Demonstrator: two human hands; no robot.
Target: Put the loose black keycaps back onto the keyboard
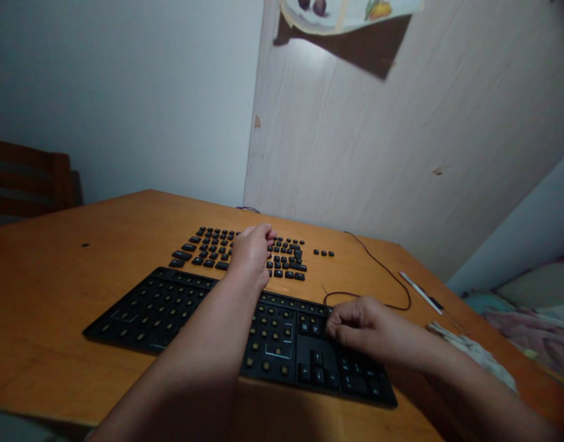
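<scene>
A black keyboard [304,344] lies across the table. Its left and middle parts are bare of keycaps, showing small yellowish stems. Keys still sit on the arrow cluster and number pad at its right. My right hand [362,325] is closed, its fingertips pressed together at the keys above the arrows; whatever they pinch is hidden. Beyond the keyboard, loose black keycaps [212,248] lie in rows. My left hand [251,252] reaches over these rows with curled fingers, and I cannot see what they hold. The left forearm crosses above the keyboard and covers part of it.
Three keycaps [324,253] lie apart, right of the rows. One small dark piece [85,245] is far left. A thin cable [378,264] loops behind the keyboard. A white strip [420,291] and a crumpled cloth [475,353] lie right. The wooden table [125,227] meets the wall.
</scene>
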